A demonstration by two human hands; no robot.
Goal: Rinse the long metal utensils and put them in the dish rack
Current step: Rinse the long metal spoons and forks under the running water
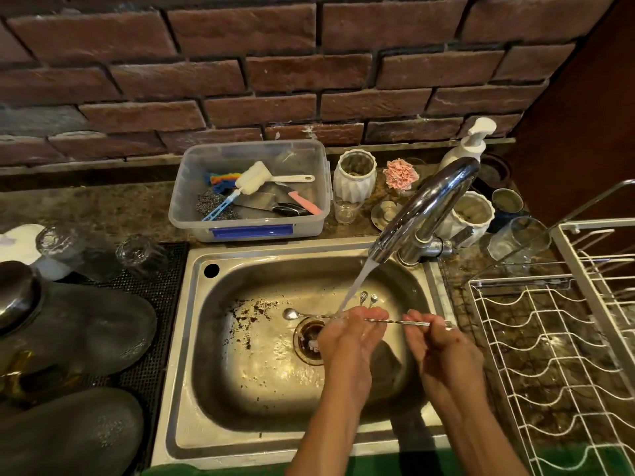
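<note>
Over the steel sink (240,400) I hold a long thin metal bar spoon (292,314) level under the running water. Its bowl points left, above the drain. My left hand (350,338) grips the middle of its twisted stem, where the stream from the tap (422,207) lands. My right hand (436,341) pinches the stem near its right end. Two more small spoon heads (368,298) stick up just behind my left hand; their handles are hidden. The white wire dish rack (549,355) stands to the right of the sink.
A clear plastic tub (192,201) with brushes and scourers sits behind the sink. White jars, a soap pump (470,146) and glasses crowd the counter by the tap. Upturned glasses and dark bowls (86,324) lie on a black mat at the left. Dark specks dot the sink floor.
</note>
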